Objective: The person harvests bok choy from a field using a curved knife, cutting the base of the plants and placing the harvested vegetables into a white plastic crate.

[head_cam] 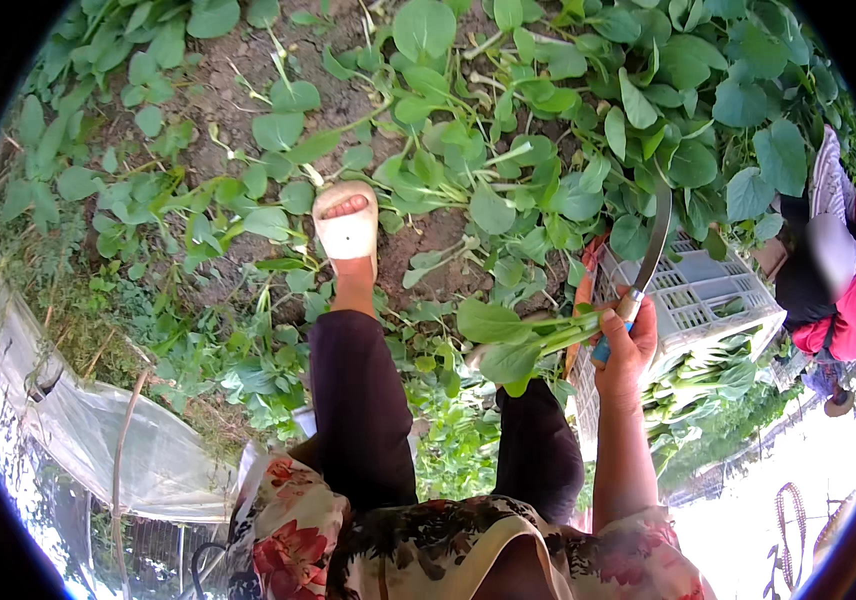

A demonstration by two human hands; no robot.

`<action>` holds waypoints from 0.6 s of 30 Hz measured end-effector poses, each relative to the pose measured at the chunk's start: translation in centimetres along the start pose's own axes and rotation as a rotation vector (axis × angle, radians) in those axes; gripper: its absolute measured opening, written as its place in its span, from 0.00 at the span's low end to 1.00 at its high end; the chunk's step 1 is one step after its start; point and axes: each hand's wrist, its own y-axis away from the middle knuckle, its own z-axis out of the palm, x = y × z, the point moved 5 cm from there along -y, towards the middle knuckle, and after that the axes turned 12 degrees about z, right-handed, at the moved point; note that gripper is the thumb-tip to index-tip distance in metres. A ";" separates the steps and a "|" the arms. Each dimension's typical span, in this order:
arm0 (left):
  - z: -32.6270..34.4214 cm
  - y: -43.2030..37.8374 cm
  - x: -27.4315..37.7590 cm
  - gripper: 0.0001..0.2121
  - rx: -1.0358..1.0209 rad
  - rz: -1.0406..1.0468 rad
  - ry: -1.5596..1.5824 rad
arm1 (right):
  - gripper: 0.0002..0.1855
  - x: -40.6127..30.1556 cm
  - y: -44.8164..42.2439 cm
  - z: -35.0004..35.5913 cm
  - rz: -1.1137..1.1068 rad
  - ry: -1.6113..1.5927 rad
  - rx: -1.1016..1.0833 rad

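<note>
My right hand grips a sickle by its handle, which is part blue. The curved metal blade points up and away, over the leaves. Stems of a small bunch of leafy greens meet the same hand at the thumb, and their leaves stick out to the left. My left hand is out of view. Round-leaved green plants cover much of the soil before me, some standing and some lying loose.
A white plastic crate stands to the right, with cut greens beside it. My sandalled foot is on the soil. Another person is at the far right. Clear plastic sheeting lies at the left.
</note>
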 end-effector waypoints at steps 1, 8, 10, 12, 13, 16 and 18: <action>0.0 4.8 1.0 0.10 -0.223 0.061 -0.041 | 0.14 -0.4 0.6 -0.1 0.001 0.002 0.033; -16.3 22.7 1.9 0.14 -0.640 0.215 -0.353 | 0.14 -6.4 9.5 7.4 0.127 0.016 -0.091; -21.3 22.0 0.8 0.18 -0.689 -0.032 -0.353 | 0.15 -8.5 11.5 10.1 0.134 0.017 -0.202; -25.1 22.1 -0.8 0.22 -0.800 -0.273 -0.307 | 0.15 -10.2 13.1 12.0 0.115 0.047 -0.274; -26.2 22.2 -1.5 0.21 -0.884 -0.382 -0.258 | 0.15 -10.7 13.3 12.5 0.100 0.084 -0.294; -30.4 20.4 0.0 0.22 -1.006 -0.431 -0.229 | 0.16 -13.2 13.8 13.5 0.039 0.159 -0.305; -32.8 19.5 1.4 0.22 -1.056 -0.422 -0.214 | 0.15 -14.7 13.4 13.7 0.022 0.122 -0.310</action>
